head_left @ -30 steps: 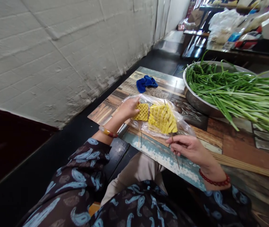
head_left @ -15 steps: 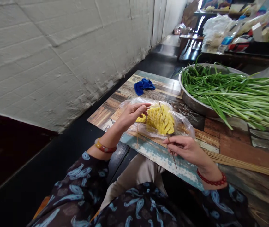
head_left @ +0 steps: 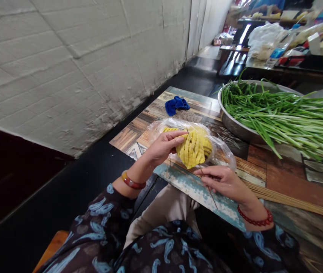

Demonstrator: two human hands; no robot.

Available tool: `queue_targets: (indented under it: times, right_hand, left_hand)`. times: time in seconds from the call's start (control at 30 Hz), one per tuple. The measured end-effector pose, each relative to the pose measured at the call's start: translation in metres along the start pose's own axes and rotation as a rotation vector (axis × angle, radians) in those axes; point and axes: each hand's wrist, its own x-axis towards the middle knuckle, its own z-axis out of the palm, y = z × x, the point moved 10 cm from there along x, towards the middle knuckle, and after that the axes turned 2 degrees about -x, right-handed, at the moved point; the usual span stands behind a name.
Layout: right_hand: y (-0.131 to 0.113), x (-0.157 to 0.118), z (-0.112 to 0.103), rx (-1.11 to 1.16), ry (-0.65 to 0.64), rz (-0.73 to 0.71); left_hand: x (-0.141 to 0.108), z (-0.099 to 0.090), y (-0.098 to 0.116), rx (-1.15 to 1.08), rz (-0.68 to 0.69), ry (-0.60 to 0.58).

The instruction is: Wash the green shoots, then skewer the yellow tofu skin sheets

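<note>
My right hand (head_left: 224, 182) clamps thumb and fingers on the skewer (head_left: 213, 198), just below the scored yellow piece (head_left: 191, 151). My left hand (head_left: 163, 148): fingertips near together at its ten-o'clock edge, grip unclear. Forearms enter from four and eight; greens (head_left: 289, 115) at two.

head view | head-worn | faces forward and down | near the tabletop (head_left: 286, 172)

1 blue cloth (head_left: 175, 105) lies left of 1 metal basin (head_left: 233, 124) of greens (head_left: 286, 117).
</note>
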Motion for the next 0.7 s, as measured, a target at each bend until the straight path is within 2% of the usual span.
queue_targets:
  times: [0.17, 0.33, 0.6, 0.7]
  right_hand:
    - [0.008, -0.002, 0.004, 0.072, -0.034, 0.080]
    - [0.017, -0.005, 0.008, 0.142, -0.062, 0.178]
    - [0.014, -0.007, 0.030, 0.183, -0.058, 0.200]
    - [0.011, -0.013, 0.037, 0.172, -0.020, 0.209]
  left_hand:
    - [-0.002, -0.010, -0.012, -0.046, -0.028, 0.031]
    - [-0.004, -0.014, -0.014, -0.072, -0.017, 0.052]
    - [-0.013, -0.014, -0.016, -0.189, 0.009, 0.066]
    - [-0.018, -0.014, -0.026, -0.309, -0.012, 0.126]
